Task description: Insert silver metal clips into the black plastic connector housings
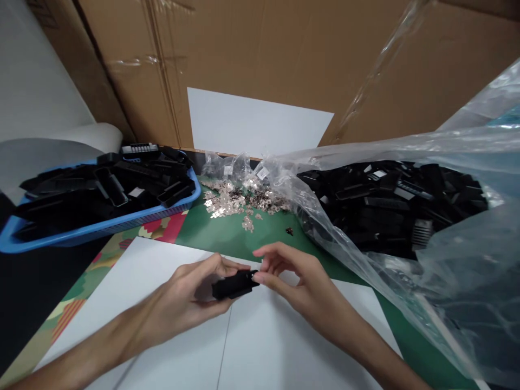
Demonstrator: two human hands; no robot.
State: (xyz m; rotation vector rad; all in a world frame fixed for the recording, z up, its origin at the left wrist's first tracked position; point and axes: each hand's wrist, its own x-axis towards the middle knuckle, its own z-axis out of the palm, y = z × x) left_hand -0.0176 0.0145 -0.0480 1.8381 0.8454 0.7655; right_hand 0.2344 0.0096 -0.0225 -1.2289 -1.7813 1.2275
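Observation:
My left hand (195,287) is closed around a black plastic housing (233,285), thumb along its near side and fingers along its far side. The housing is held tilted above white sheets. At its right end, the thumb tip of my right hand (292,276) touches it beside a tiny bright spot. My right index finger is curved above, apart from the thumb, with the other fingers curled behind. Whatever lies between those fingertips is too small to make out. Beyond my hands, a pile of small flat metal pieces (229,200) is spread on the green mat (203,230).
A blue basket (122,219) heaped with black plastic parts stands at the left. To the right, a clear plastic bag (337,227) holds many similar parts. Small clear bags (227,162) lie behind the metal pieces. A cardboard wall (264,49) with a white sheet closes off the back.

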